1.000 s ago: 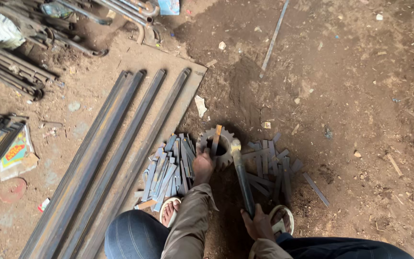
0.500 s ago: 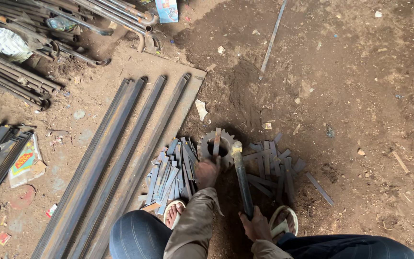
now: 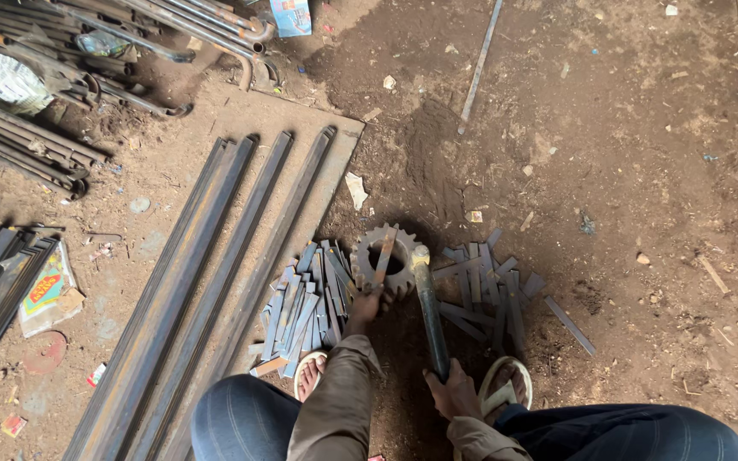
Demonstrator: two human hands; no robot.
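A grey toothed gear wheel (image 3: 393,242) lies flat on the dirt floor in front of me. A short rusty flat metal strip (image 3: 383,259) rests across its hole, and my left hand (image 3: 364,308) holds that strip by its near end. My right hand (image 3: 453,395) grips the lower end of a long dark metal bar (image 3: 430,318) whose yellowish tip touches the gear's right rim. A pile of short flat metal strips (image 3: 301,307) lies left of the gear, and another pile of strips (image 3: 489,290) lies right of it.
Long steel angle bars (image 3: 207,282) lie on a board at the left. Bent rods and pipes (image 3: 61,94) are heaped at top left. A thin rod (image 3: 480,64) lies on the dirt at top. My sandalled feet (image 3: 506,393) flank the work.
The view has shifted slightly. My left hand has stayed at the gear with the strip, and the bar's tip has come against the gear's rim.
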